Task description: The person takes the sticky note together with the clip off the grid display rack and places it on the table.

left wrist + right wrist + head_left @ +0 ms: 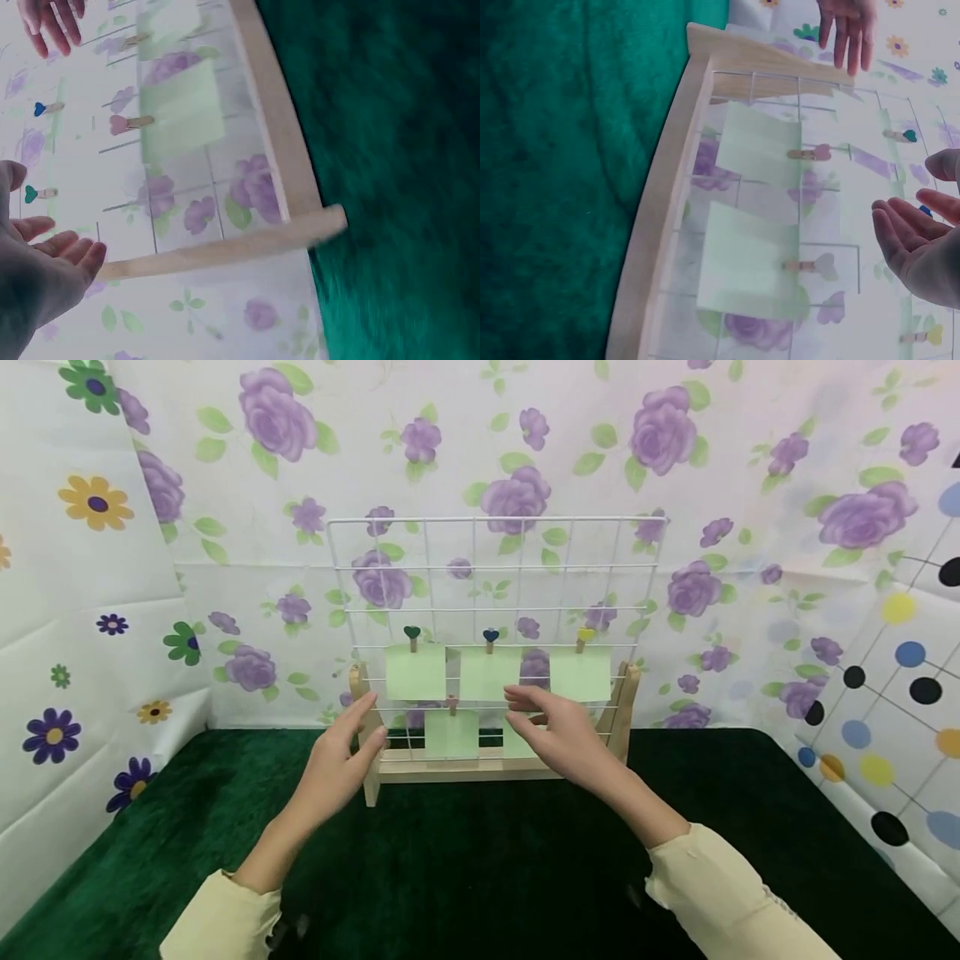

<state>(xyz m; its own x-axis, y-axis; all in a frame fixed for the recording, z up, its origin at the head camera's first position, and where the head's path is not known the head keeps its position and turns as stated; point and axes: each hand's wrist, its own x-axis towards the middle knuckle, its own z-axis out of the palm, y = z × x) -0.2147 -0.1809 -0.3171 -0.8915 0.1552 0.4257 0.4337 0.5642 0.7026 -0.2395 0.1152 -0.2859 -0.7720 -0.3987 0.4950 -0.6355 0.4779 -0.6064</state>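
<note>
Right hand is hovering in front of the wire grid's lower right part, its fingers bending loosely, its thumb standing apart, and it is holding nothing. Left hand is hanging before the grid's lower left end, fingers softly curving away from the thumb, and is also gripping nothing. Both hands are facing the grid, whose long axis is running from left to right across them. Right hand is lying nearer to the lower right note, which is hanging on the grid by a pale heart clip; in the head view that hand is partly covering this note. Between the hands, the lower left note is hanging on the grid under a pink heart clip. Higher on the grid, three more green notes are hanging in a row under green, blue and yellow heart clips. A wooden stand is holding the grid up from below, dark green cloth is spreading in front of it, and a flowered sheet is hanging behind it
</note>
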